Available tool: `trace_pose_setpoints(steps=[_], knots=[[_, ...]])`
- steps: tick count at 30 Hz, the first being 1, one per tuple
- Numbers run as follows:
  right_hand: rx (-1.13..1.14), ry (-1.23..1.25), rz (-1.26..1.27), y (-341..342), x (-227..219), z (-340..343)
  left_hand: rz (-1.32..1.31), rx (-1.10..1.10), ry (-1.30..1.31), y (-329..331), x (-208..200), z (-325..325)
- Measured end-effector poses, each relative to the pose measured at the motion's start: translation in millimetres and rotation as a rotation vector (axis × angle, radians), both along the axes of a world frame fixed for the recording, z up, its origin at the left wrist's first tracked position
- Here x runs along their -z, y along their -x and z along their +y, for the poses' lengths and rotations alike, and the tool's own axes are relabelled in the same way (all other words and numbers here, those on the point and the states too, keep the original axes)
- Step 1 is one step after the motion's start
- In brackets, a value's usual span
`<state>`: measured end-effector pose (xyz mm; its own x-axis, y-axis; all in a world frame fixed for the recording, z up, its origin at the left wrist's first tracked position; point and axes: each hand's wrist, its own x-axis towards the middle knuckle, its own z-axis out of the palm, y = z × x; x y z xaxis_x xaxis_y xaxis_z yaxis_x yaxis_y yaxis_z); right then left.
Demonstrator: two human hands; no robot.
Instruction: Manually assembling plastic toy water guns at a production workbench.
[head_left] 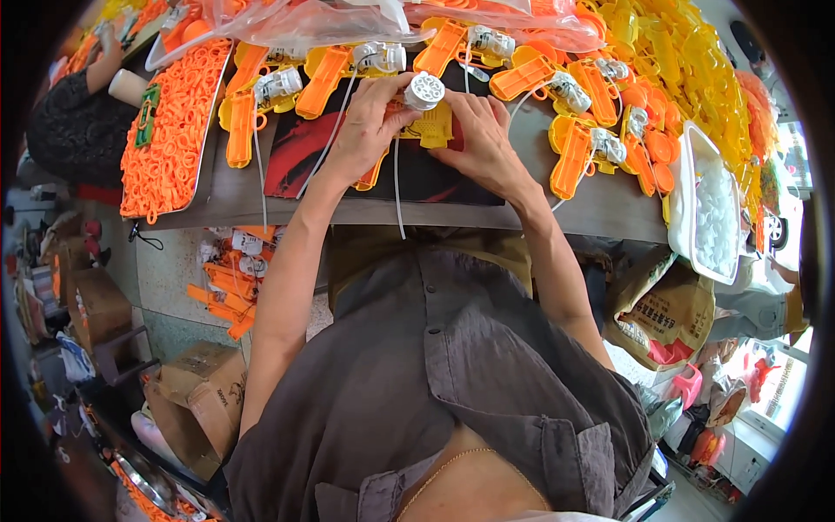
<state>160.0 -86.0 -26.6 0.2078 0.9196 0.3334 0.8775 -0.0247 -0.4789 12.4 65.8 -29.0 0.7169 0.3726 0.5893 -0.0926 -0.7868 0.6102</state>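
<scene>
Both of my hands are on one toy gun over the table's front part. My left hand (pixel 365 126) grips it beside a white round slotted drum (pixel 424 91), thumb and fingers closed around that end. My right hand (pixel 487 143) pinches the yellow body (pixel 435 128) from the right, thumb below and fingers above. An orange handle (pixel 372 174) pokes out beneath my left hand, and a thin white tube (pixel 399 187) hangs over the table edge. Part of the gun is hidden by my fingers. Under it lies a black and red mat (pixel 300 157).
Several similar orange-yellow toy guns (pixel 570 157) lie on both sides and behind. On the left is a tray of small orange rings (pixel 170 130); on the right, a white tub (pixel 687 196) of clear parts. Yellow parts (pixel 670 78) pile at back right. A cardboard box (pixel 209 391) stands below.
</scene>
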Motion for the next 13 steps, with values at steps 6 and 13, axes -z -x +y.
trace_pose_setpoints(steps=[6, 13], knots=[[-0.043, -0.168, 0.341, 15, -24, 0, 0.056, 0.133, 0.369, 15, -4, 18], [-0.037, -0.123, 0.373, 10, -34, 4, 0.238, 0.255, 0.081, 17, -41, 31]])
